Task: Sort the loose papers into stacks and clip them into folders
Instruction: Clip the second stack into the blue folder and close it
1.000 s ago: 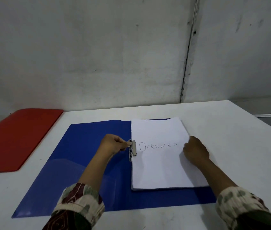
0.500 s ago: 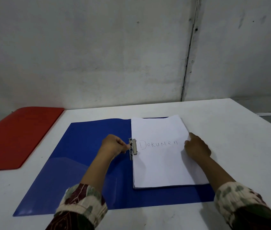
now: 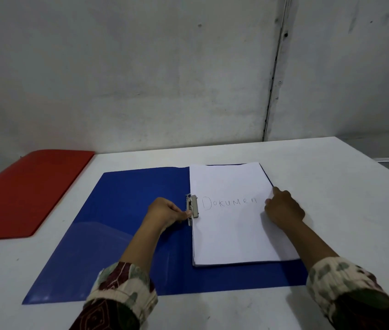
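worktop [image 3: 331, 186] lay bare right of and behind the blue folder [image 3: 129, 210] | red folder [image 3: 26, 194] blocked far left | paper stack [image 3: 231, 225] and both forearms covered the centre | wall [image 3: 165, 79] closed the rear

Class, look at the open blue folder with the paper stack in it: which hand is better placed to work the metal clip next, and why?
Left. The left hand already pinches the clip at the stack's left edge. The right hand rests on the stack's far right edge, probably steadying it.
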